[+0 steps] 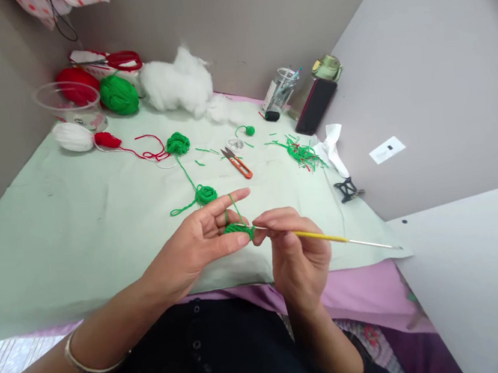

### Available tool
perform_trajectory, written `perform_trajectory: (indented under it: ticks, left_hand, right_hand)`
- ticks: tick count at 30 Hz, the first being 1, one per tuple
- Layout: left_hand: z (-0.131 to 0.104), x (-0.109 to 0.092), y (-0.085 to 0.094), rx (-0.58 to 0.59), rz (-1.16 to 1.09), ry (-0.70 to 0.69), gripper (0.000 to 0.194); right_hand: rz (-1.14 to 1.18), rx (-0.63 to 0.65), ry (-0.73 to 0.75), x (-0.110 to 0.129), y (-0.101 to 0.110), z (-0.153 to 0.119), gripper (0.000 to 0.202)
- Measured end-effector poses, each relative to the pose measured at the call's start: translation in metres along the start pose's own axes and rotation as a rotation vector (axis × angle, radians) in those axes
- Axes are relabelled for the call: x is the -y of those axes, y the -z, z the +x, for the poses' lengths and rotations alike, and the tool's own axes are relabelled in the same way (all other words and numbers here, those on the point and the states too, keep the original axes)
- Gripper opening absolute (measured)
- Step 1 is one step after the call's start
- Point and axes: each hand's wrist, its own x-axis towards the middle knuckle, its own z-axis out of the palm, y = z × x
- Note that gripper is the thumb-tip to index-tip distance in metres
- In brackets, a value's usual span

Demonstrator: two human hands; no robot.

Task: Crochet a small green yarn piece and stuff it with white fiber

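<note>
Between the thumb and fingers of my left hand is a small green crocheted piece. My left index finger is stretched out, with green yarn running over it down to the piece. My right hand grips a crochet hook with a yellow handle and metal ends. The hook's left tip touches the green piece, and its other end points right. Just beyond my left hand lies a small coil of green yarn, joined by a strand to a green bundle farther back.
Orange thread snips lie mid-table, left of green yarn scraps. White stuffing, a green ball, red scissors and a clear tub stand behind. At back right are a phone, a cup and a black stand.
</note>
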Motion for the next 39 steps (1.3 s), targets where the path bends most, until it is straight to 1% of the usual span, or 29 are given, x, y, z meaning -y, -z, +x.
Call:
perform_trajectory:
  ticks: [4, 6, 8, 10, 13, 17, 18, 20, 23, 24, 26, 28, 30, 32, 34, 36, 39]
  left_hand:
    - [0.000, -0.002, 0.004, 0.061, -0.145, 0.070, 0.048]
    - [0.001, -0.002, 0.005, 0.077, -0.215, 0.076, 0.041]
    - [0.001, -0.002, 0.003, 0.068, -0.225, 0.070, 0.038]
    - [0.001, 0.000, 0.001, 0.035, -0.167, 0.036, 0.039]
    - [0.000, 0.003, -0.004, -0.007, -0.055, -0.042, 0.044]
    - [-0.001, 0.005, -0.004, -0.009, 0.019, -0.100, 0.040]
    - [-0.001, 0.005, -0.003, -0.007, 0.025, -0.104, 0.043]
    - [-0.001, 0.005, -0.002, 0.008, 0.024, -0.089, 0.054]
    - [0.000, 0.005, -0.001, 0.046, 0.012, -0.070, 0.069]
    - [0.000, 0.005, -0.001, 0.060, 0.017, -0.072, 0.069]
    - [0.001, 0.004, 0.000, 0.080, 0.045, -0.082, 0.063]
    - [0.001, 0.004, 0.002, 0.082, 0.088, -0.102, 0.052]
    - [0.001, 0.003, 0.003, 0.067, 0.099, -0.120, 0.045]
    - [0.001, 0.002, 0.003, 0.055, 0.070, -0.117, 0.045]
    - [0.001, 0.001, 0.003, 0.054, 0.040, -0.106, 0.047]
    - [0.001, 0.001, 0.003, 0.053, 0.041, -0.099, 0.047]
    - [0.001, 0.000, 0.003, 0.043, 0.073, -0.097, 0.047]
  right_hand:
    - [0.060, -0.064, -0.074, 0.001, 0.004, 0.008, 0.019]
    - [0.137, -0.087, -0.137, 0.001, 0.006, 0.012, 0.019]
    - [0.230, -0.079, -0.186, 0.002, 0.006, 0.014, 0.017]
    - [0.264, -0.064, -0.186, 0.001, 0.005, 0.013, 0.016]
    - [0.195, -0.062, -0.133, -0.001, 0.001, 0.011, 0.015]
    - [0.159, -0.052, -0.105, -0.004, -0.001, 0.007, 0.015]
    - [0.157, -0.045, -0.102, -0.005, 0.000, 0.006, 0.015]
    - [0.128, -0.021, -0.087, -0.006, 0.001, 0.004, 0.014]
    - [0.030, -0.001, -0.025, -0.006, 0.002, 0.002, 0.012]
    - [-0.002, -0.010, 0.003, -0.005, 0.002, 0.001, 0.013]
    - [-0.035, -0.043, 0.033, -0.005, 0.003, 0.000, 0.015]
    - [-0.013, -0.063, 0.005, -0.004, 0.004, 0.000, 0.014]
    - [0.046, -0.067, -0.064, -0.004, 0.005, 0.001, 0.011]
    - [0.105, -0.075, -0.131, -0.004, 0.005, 0.003, 0.009]
    - [0.136, -0.091, -0.168, -0.003, 0.004, 0.005, 0.012]
    - [0.143, -0.096, -0.181, -0.002, 0.004, 0.007, 0.015]
    - [0.146, -0.068, -0.182, -0.001, 0.005, 0.006, 0.016]
